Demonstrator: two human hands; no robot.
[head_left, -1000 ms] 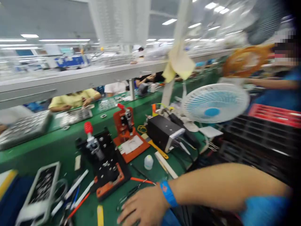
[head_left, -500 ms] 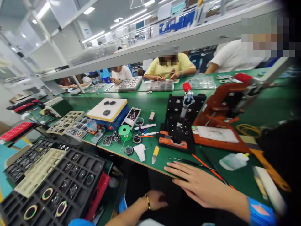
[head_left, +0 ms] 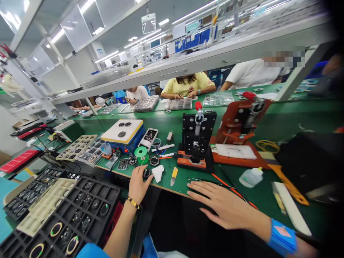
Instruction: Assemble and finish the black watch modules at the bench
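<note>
My left hand (head_left: 138,184) is at the front edge of the bench, its thumb and fingers closed around the sides of a round black watch part (head_left: 147,173). Part of that piece is hidden by the fingers. Just right of it lies a crumpled white cloth or tissue (head_left: 158,173), then a small yellow-handled blade (head_left: 174,176). My right hand (head_left: 215,202) rests palm down at the bench edge with its fingers stretched out, holding nothing. Dark tweezers (head_left: 212,182) lie just beyond its fingertips.
A black press fixture (head_left: 198,139) and a brown toggle press (head_left: 239,132) stand behind my right hand. A blue heating plate (head_left: 125,138), a green spool (head_left: 141,154) and a clear bottle (head_left: 251,177) are on the bench. Black compartment trays (head_left: 88,215) fill the lower left. Co-workers sit opposite.
My left hand has come up from below the bench edge to the round watch part and closed around it. My right hand keeps its place; the view has shifted slightly.
</note>
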